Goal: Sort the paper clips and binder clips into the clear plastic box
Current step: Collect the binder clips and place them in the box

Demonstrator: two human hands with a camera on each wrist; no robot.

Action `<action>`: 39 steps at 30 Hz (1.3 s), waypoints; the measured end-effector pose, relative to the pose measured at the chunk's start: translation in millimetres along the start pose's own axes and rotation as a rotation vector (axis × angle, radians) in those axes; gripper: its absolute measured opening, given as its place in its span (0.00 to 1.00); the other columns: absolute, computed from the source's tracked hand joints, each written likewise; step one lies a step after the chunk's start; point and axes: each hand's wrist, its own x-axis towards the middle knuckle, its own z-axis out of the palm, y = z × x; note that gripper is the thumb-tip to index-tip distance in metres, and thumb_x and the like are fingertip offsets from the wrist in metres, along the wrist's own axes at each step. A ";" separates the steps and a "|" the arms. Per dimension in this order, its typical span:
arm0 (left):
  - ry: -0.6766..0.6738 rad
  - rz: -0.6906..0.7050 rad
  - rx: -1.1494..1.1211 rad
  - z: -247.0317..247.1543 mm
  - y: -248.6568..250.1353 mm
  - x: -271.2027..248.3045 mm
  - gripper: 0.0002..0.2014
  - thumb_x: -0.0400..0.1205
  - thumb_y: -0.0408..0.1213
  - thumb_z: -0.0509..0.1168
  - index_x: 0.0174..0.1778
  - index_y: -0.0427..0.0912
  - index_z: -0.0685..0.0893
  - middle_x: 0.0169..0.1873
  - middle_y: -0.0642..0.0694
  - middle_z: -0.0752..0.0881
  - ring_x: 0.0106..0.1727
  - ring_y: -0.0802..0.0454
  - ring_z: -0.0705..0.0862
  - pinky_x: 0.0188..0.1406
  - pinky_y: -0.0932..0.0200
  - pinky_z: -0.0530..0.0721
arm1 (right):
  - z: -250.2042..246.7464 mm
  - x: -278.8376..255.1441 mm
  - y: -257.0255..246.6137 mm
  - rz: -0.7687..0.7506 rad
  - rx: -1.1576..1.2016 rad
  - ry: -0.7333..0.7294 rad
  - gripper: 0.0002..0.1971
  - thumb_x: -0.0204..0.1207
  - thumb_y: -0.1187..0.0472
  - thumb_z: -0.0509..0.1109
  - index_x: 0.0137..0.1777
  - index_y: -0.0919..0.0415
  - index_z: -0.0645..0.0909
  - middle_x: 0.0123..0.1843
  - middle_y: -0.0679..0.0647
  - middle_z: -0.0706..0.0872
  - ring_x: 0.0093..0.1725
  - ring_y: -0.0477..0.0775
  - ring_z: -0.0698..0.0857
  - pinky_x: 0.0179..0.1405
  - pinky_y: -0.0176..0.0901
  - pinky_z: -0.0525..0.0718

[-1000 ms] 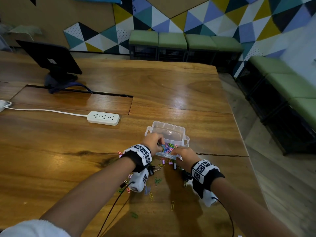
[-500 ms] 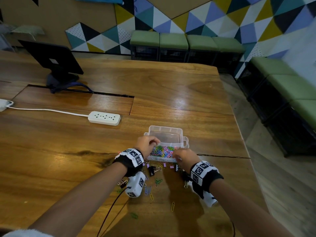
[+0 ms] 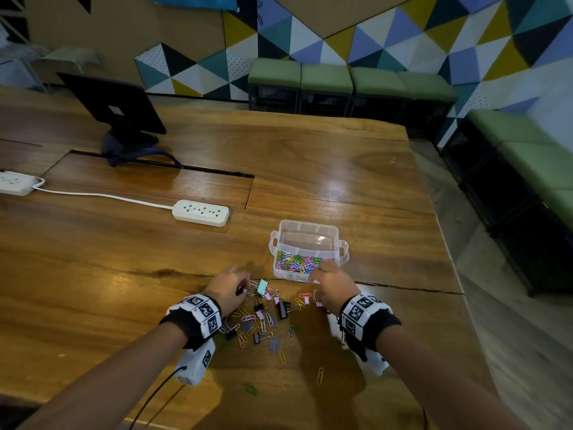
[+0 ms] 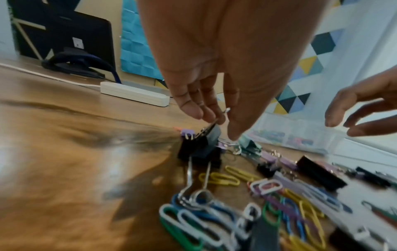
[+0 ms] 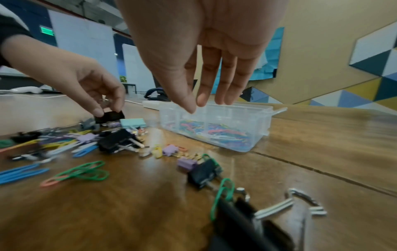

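The clear plastic box (image 3: 310, 252) sits on the wooden table (image 3: 124, 274) towards its right edge, one compartment holding a heap of coloured paper clips (image 3: 299, 263), too many to count. Just in front lie loose paper clips (image 3: 263, 324) and binder clips (image 3: 282, 308). The left hand (image 3: 228, 291) pinches a black binder clip (image 5: 109, 116); the right hand (image 3: 333, 283) hovers with fingers straight, holding nothing. Further off stand two power strips (image 3: 201, 213) and one monitor (image 3: 114, 103). Green benches (image 3: 350, 79) line a wall of coloured triangles.
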 end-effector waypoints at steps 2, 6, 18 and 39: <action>0.013 0.027 0.028 4.3 -4.2 -8.0 0.12 0.79 0.35 0.67 0.58 0.47 0.80 0.62 0.48 0.76 0.62 0.51 0.78 0.62 0.61 0.78 | 9.9 -7.2 -6.5 -0.049 0.004 -0.018 0.13 0.75 0.68 0.64 0.58 0.60 0.81 0.59 0.56 0.80 0.62 0.57 0.76 0.62 0.52 0.79; 0.080 0.077 0.058 11.0 -7.5 -18.8 0.16 0.78 0.36 0.68 0.62 0.48 0.79 0.64 0.48 0.74 0.67 0.50 0.74 0.70 0.58 0.74 | 25.8 -18.3 -26.3 -0.083 0.063 -0.054 0.14 0.76 0.68 0.63 0.58 0.57 0.83 0.60 0.57 0.81 0.63 0.58 0.77 0.63 0.49 0.78; 0.058 0.180 0.311 32.4 -12.1 -51.0 0.21 0.81 0.46 0.62 0.70 0.45 0.74 0.69 0.46 0.70 0.69 0.48 0.69 0.69 0.54 0.73 | 38.5 -22.3 -48.5 -0.009 -0.004 -0.104 0.19 0.80 0.63 0.60 0.70 0.59 0.73 0.69 0.59 0.73 0.71 0.60 0.69 0.72 0.49 0.70; -0.015 0.069 0.059 39.1 -18.3 -60.3 0.36 0.78 0.47 0.69 0.80 0.45 0.61 0.71 0.47 0.67 0.69 0.51 0.74 0.71 0.60 0.74 | 72.2 -30.4 -90.8 -0.067 0.124 -0.150 0.16 0.75 0.52 0.69 0.62 0.51 0.78 0.63 0.49 0.74 0.62 0.49 0.73 0.65 0.42 0.72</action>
